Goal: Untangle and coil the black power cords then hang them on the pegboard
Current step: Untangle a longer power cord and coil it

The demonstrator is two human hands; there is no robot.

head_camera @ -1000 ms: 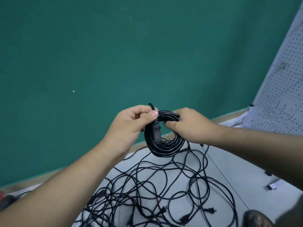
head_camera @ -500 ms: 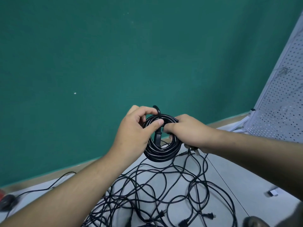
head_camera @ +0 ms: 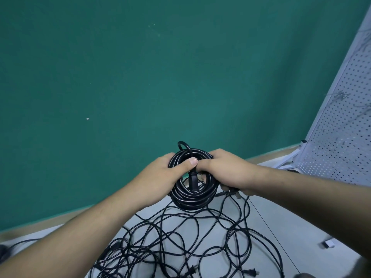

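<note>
A coiled black power cord (head_camera: 192,199) hangs in the air between both hands, in front of the green wall. My left hand (head_camera: 160,177) grips the coil's left side, its thumb pressed over the strands at the top. My right hand (head_camera: 224,171) grips the coil's right side. A black plug (head_camera: 193,180) hangs down inside the coil's ring. Below, a tangle of black cords (head_camera: 180,241) with several plugs lies on the pale floor. The white pegboard (head_camera: 345,121) leans at the far right.
The green wall (head_camera: 140,77) fills the background, with a wooden skirting strip (head_camera: 271,155) along its foot. A small white object (head_camera: 329,244) lies on the floor at the right. A dark object shows at the left edge.
Both hands have closed in on the coil and hold it tighter. The plug end now hangs inside the ring. The view has tilted slightly.
</note>
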